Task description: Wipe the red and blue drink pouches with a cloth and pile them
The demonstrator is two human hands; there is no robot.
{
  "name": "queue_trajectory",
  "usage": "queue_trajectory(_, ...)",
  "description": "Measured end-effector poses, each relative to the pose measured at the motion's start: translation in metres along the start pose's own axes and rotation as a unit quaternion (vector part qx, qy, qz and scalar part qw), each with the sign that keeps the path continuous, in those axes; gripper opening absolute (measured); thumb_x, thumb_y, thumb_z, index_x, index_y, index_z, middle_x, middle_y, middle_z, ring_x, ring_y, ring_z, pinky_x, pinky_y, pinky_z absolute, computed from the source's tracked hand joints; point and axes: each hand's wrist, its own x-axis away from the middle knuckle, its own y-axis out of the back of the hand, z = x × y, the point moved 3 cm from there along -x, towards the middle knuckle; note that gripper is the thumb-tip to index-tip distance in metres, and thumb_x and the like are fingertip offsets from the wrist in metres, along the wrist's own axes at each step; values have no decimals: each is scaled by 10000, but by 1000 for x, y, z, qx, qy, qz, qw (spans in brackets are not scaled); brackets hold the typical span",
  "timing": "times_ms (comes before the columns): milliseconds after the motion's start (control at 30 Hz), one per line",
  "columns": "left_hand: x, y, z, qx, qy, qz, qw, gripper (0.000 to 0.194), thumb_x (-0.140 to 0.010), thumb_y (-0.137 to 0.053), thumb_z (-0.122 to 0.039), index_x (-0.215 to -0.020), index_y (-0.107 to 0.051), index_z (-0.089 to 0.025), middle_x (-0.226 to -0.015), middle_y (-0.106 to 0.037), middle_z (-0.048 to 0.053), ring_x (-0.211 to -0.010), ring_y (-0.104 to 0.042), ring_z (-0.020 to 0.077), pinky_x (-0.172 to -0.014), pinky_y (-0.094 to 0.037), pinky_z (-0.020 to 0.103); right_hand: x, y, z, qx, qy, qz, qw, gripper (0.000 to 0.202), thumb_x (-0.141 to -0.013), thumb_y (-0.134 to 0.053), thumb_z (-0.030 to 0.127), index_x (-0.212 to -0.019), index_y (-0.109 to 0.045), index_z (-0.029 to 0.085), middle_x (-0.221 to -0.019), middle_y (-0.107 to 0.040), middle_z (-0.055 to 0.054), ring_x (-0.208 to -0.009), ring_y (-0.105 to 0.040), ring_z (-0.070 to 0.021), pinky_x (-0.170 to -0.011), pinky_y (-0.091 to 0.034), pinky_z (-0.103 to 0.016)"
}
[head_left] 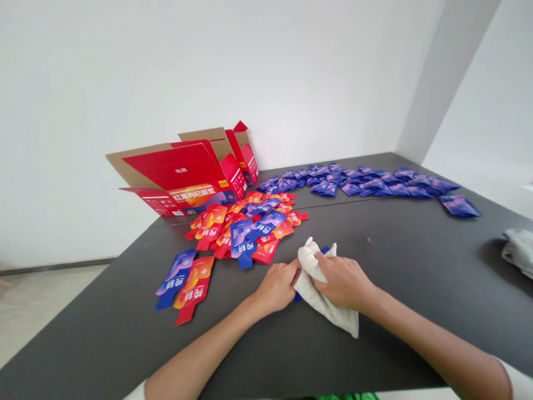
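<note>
Near the front middle of the table, my right hand (341, 279) is closed on a white cloth (322, 305). The cloth lies over a blue pouch (297, 296), of which only small blue edges show. My left hand (278, 284) is closed at the pouch's left side, touching the cloth, with its fingertips partly hidden. Beyond my left hand lies a pile of red pouches (266, 251) with several blue ones (242, 240) on top. A blue pouch (177, 278) and a red pouch (195, 286) lie side by side on the left.
Two open red cardboard boxes (200, 186) stand at the back left by the wall. A long row of blue-purple pouches (370, 183) runs along the back right of the dark table (395, 250). A grey cloth (520, 251) lies at the right edge.
</note>
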Motion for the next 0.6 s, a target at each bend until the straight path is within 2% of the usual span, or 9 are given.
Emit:
queue_trajectory(133, 0, 1, -1, -20, 9, -8, 1000, 187, -906, -336, -303, -922, -499, -213, -760, -617, 19, -735, -600, 183, -599, -354, 249, -3, 4, -11, 27, -84, -23, 996, 352, -839, -368, 392, -1065, -459, 139, -924, -626, -149, -851, -607, -280, -688, -403, -331)
queue_trajectory(200, -1, 1, -1, -17, 15, -4, 1000, 192, -905, -338, -303, -952, -502, -215, -765, -619, 20, -739, -600, 182, -606, -361, 250, -2, 3, -9, 22, -59, -26, 998, 331, -833, -381, 378, -1052, -461, 144, -906, -630, -141, -837, -609, -273, -684, -403, -325)
queue_trajectory(300, 0, 2, -2, 3, 16, -1, 1000, 218, -894, -355, -261, -1067, -482, -218, -811, -633, 28, -757, -603, 184, -632, -376, 256, -1, 0, -1, 2, 24, -10, 1000, 306, -820, -404, 371, -1042, -460, 168, -903, -633, -113, -824, -613, -259, -682, -404, -319)
queue_trajectory(333, -1, 2, -2, 7, 15, 0, 1000, 217, -892, -359, -258, -1067, -482, -218, -813, -633, 28, -760, -603, 184, -634, -377, 256, -2, 0, -1, 3, 24, -6, 1000, 314, -820, -404, 373, -1054, -456, 170, -914, -632, -113, -831, -612, -260, -688, -404, -322)
queue_trajectory(433, -1, 2, -2, -4, 13, -1, 1000, 179, -900, -350, -292, -951, -503, -215, -772, -618, 14, -750, -600, 175, -617, -364, 243, -5, 2, -11, 25, -58, -8, 998, 349, -831, -384, 381, -1084, -448, 150, -933, -625, -141, -858, -607, -271, -703, -401, -333)
queue_trajectory(500, -1, 1, -1, -12, 13, -6, 1000, 185, -906, -340, -306, -910, -500, -213, -751, -611, 9, -736, -597, 171, -604, -353, 238, -6, 3, -14, 33, -78, -15, 996, 347, -836, -373, 384, -1070, -456, 142, -920, -625, -146, -855, -607, -277, -698, -400, -332)
queue_trajectory(600, -1, 0, -1, 2, 2, -11, 1000, 183, -903, -343, -264, -1007, -487, -220, -788, -627, 15, -738, -601, 172, -606, -356, 239, -3, 2, -7, 18, 10, -17, 1000, 331, -831, -380, 374, -1072, -457, 162, -914, -628, -123, -840, -611, -266, -689, -402, -323)
